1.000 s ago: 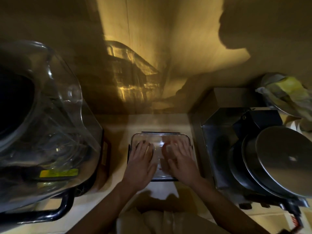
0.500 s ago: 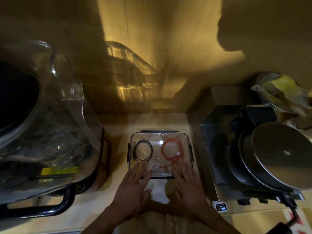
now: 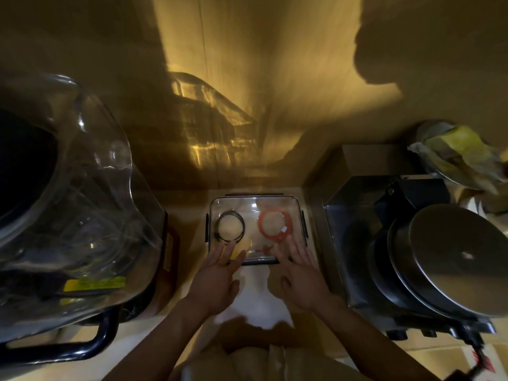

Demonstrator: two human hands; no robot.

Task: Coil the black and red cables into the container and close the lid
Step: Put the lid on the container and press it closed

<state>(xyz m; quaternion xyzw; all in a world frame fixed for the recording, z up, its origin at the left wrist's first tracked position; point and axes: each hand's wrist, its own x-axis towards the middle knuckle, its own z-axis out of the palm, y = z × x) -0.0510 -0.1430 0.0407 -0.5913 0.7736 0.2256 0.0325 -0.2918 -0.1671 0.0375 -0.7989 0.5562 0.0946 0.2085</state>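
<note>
Between two big appliances on the bench [image 3: 192, 237] stands the clear container [image 3: 257, 200], its lid [image 3: 247, 207] lying on top. Inside, the black cable [image 3: 230, 226] is coiled at the left and the red cable [image 3: 275, 225] at the right, apart from each other. Both hands are flat with straight fingers and hold nothing. The left hand [image 3: 217, 279] and the right hand [image 3: 301, 276] reach the near edge of the container with their fingertips only. Whether the side clips are locked is hard to see in the dim light. A metal pan [image 3: 453, 259] at the right is partly cut off.
</note>
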